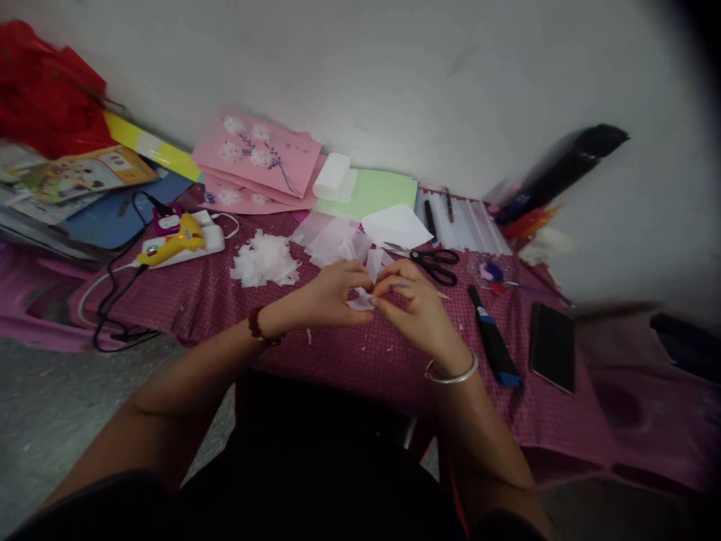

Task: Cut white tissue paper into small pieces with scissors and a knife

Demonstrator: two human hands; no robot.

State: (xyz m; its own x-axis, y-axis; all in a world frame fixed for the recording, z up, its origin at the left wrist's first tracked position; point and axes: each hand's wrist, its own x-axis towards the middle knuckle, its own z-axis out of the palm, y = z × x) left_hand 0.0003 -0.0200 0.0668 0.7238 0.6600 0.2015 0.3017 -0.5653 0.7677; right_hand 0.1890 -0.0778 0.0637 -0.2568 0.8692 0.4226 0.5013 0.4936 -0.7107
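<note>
Both hands (332,297) (417,309) in fingertip grip on white paper (360,301); visible long axis roughly crosswise

left hand (333,297) and right hand (414,304) are partly hiding a white scrap (361,302); the left edge is cutting off a red bag (48,94); lettering (297,149) on the pink card (256,145) is blurring.

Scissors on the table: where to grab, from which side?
Best taken by the black handle loops of the scissors, coming from the person's right. They lie flat with the loops toward that side, while the blades point left beside the white sheet; a loop should likely give good purchase.
</note>
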